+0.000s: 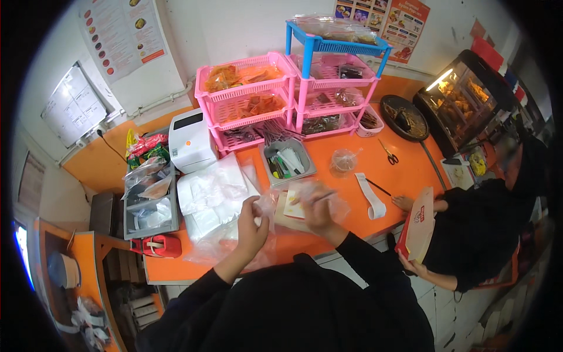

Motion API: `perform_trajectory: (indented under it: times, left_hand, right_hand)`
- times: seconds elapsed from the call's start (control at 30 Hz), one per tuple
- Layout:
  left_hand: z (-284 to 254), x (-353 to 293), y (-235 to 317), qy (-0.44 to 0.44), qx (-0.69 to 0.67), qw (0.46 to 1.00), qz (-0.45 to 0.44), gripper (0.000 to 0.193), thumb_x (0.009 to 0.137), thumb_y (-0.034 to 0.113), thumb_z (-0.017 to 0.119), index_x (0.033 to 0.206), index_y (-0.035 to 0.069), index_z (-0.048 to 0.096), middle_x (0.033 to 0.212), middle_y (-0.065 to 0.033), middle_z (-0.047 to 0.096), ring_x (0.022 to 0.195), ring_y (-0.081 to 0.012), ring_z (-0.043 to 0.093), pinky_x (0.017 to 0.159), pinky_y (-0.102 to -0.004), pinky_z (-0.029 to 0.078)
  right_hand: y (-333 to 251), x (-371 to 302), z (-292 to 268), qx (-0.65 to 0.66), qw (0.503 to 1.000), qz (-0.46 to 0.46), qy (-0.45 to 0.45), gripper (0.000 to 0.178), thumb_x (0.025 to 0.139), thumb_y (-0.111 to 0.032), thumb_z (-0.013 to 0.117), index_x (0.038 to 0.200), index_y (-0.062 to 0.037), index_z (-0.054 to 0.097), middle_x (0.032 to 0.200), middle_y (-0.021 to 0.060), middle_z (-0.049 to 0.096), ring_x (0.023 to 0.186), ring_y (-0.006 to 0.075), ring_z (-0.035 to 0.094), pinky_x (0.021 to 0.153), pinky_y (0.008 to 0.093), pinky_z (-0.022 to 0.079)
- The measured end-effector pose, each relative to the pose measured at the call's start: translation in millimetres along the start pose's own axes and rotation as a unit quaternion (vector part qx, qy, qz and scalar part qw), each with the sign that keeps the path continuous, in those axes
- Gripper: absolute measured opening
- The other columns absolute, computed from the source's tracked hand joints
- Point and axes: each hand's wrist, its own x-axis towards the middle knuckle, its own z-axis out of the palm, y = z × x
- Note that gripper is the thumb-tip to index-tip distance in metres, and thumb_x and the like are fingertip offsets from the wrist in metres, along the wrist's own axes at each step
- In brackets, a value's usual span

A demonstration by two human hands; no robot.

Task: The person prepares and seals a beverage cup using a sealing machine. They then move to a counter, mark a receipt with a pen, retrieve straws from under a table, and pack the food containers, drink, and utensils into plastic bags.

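Over the orange table, my left hand [253, 226] is closed, with thumb and fingers pinching the edge of a clear plastic bag [268, 205]. My right hand [318, 212] is at the other side of the bag, its fingers curled and somewhat blurred; the thin film spreads around it. A dark, thin stick-like shape shows by its fingers, too smeared to name. Between and beyond my hands, partly behind the film, lies a cream-coloured pad or packet [294, 203]. A pile of white plastic bags [212, 190] lies left of my left hand.
Pink shelf racks [246, 123] with bagged goods stand behind a grey bin [287, 161] of utensils. A white label printer [192, 141], clear cup [343, 162], scissors [388, 154] and paper strip [372, 198] are about. At right, a co-worker [484, 234] holds a red-and-white carton [417, 229].
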Motion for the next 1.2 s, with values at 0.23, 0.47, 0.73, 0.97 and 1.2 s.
perform_trajectory:
  times: [0.23, 0.47, 0.73, 0.97, 1.2]
  left_hand:
    - [19, -21, 15, 0.067, -0.31, 0.945, -0.08, 0.04, 0.08, -0.01, 0.052, 0.118, 0.001, 0.043, 0.096, -0.0067, 0.051, 0.092, -0.0098, 0.051, 0.082, -0.026, 0.043]
    - [21, -17, 6, 0.097, -0.251, 0.963, 0.018, 0.025, 0.076, -0.01, 0.053, 0.096, 0.004, 0.05, 0.106, -0.0077, 0.055, 0.094, -0.0126, 0.051, 0.081, -0.0258, 0.041]
    - [22, 1, 44, -0.076, -0.117, 0.984, 0.112, 0.017, 0.072, -0.005, 0.058, 0.067, 0.007, 0.047, 0.073, -0.0063, 0.054, 0.071, -0.0172, 0.049, 0.074, -0.0287, 0.041]
    - [13, -5, 30, -0.021, -0.097, 0.992, 0.082, 0.014, 0.067, -0.007, 0.056, 0.067, 0.006, 0.051, 0.067, -0.0051, 0.051, 0.067, -0.017, 0.05, 0.065, -0.0295, 0.042]
    - [14, -1, 14, 0.001, -0.116, 0.993, -0.006, 0.013, 0.069, -0.006, 0.057, 0.074, 0.006, 0.053, 0.075, -0.0045, 0.052, 0.071, -0.0128, 0.05, 0.07, -0.0262, 0.042]
  right_hand:
    - [3, 20, 20, 0.228, 0.959, 0.105, 0.134, 0.01, 0.093, -0.006, 0.047, 0.088, -0.0047, 0.038, 0.089, 0.0102, 0.043, 0.071, 0.0185, 0.049, 0.068, 0.0325, 0.044]
    - [-13, -34, -14, 0.035, 0.912, 0.259, -0.317, 0.022, 0.087, -0.018, 0.053, 0.094, 0.0023, 0.056, 0.071, 0.0139, 0.052, 0.068, 0.0244, 0.055, 0.06, 0.0385, 0.044]
    - [-37, -29, -19, -0.339, 0.667, 0.325, -0.578, 0.031, 0.083, -0.019, 0.054, 0.104, 0.0026, 0.059, 0.086, 0.0205, 0.066, 0.083, 0.0362, 0.065, 0.068, 0.0425, 0.052]
    - [-29, -40, -18, -0.098, 0.905, 0.174, -0.375, 0.03, 0.086, -0.02, 0.053, 0.111, -0.0031, 0.053, 0.09, 0.0173, 0.065, 0.08, 0.0343, 0.065, 0.063, 0.0465, 0.051]
    - [-43, -10, -85, -0.053, 0.991, 0.098, -0.074, 0.016, 0.084, -0.015, 0.061, 0.093, -0.0022, 0.058, 0.08, 0.0136, 0.06, 0.07, 0.0254, 0.061, 0.063, 0.0336, 0.049]
